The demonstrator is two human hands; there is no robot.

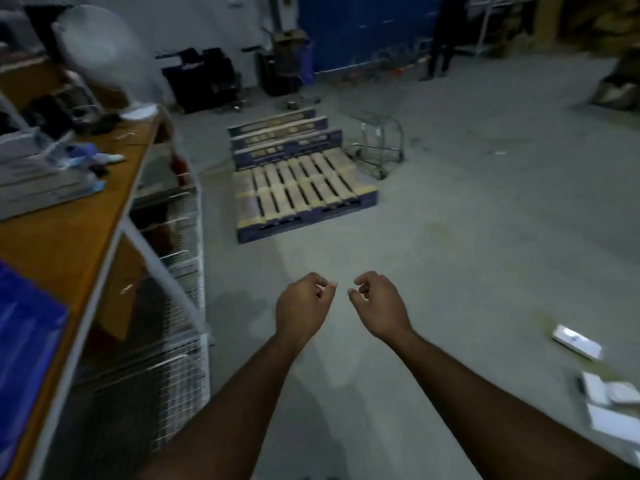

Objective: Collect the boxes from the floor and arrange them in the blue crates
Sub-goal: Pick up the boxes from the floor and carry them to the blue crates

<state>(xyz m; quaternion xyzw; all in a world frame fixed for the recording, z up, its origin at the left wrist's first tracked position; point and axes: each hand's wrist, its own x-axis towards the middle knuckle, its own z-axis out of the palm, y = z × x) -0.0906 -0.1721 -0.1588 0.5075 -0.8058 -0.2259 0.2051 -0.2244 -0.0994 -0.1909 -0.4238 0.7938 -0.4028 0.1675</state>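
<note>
Both my arms reach forward over the bare concrete floor. My left hand (304, 308) and my right hand (377, 304) hang side by side with fingers loosely curled, holding nothing. Small white boxes lie on the floor at the right: one flat box (576, 342) alone, and a cluster of white boxes (609, 403) nearer the right edge, partly cut off. A blue crate (24, 344) sits on the orange-topped table at the far left, only partly in view.
The orange table (69, 251) with white legs runs along the left, with wire baskets (180, 271) under it and clutter on top. Wooden pallets (301, 192) lie ahead, a shopping cart (381, 140) behind them. A person (441, 36) stands far back by a blue wall.
</note>
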